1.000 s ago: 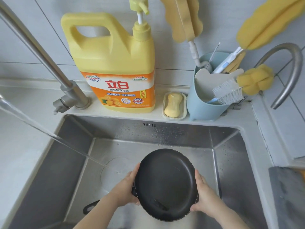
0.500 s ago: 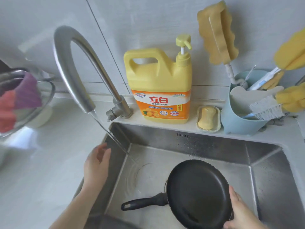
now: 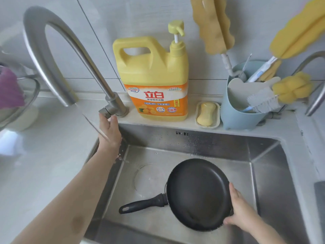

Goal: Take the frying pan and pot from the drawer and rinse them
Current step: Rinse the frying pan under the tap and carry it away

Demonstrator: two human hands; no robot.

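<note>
Since half a second ago the left hand (image 3: 109,131) has gone from hovering over the sink's left edge up to the tap lever (image 3: 105,111), and the view has swung a bit so the pan sits further right.

Going left to right: at the far left edge of the surface (image 3: 44,155) there's a glass bowl (image 3: 19,103) with something purple in it, partly cut off. Next is the big curved tap (image 3: 52,55), water running out of its spout and slanting down past the left wrist into the sink (image 3: 202,143). The left hand's fingers are held together and pointing up, tips touching the lever from the near side; I can't tell if they're actually gripping it. That's the bit that matters, I'd guess: lever straight above the fingertips, so a small push or turn should change the flow.

The frying pan (image 3: 198,194) lies in the sink basin, right of the drain, its handle (image 3: 142,204) pointing left and slightly near. The right hand (image 3: 241,210) is on the pan's right rim, fingers curled around the edge, thumb on the near rim. The stream lands left of the pan, not on it. No pot in sight.

Along the far ledge: a yellow detergent jug (image 3: 153,76) with an orange label reading 立白 in red, 新金桔洗洁精 beneath it and a small 食品用 badge. Then a soap bar (image 3: 207,112) in its dish, and a blue caddy (image 3: 242,110) holding brushes and yellow sponges.
</note>
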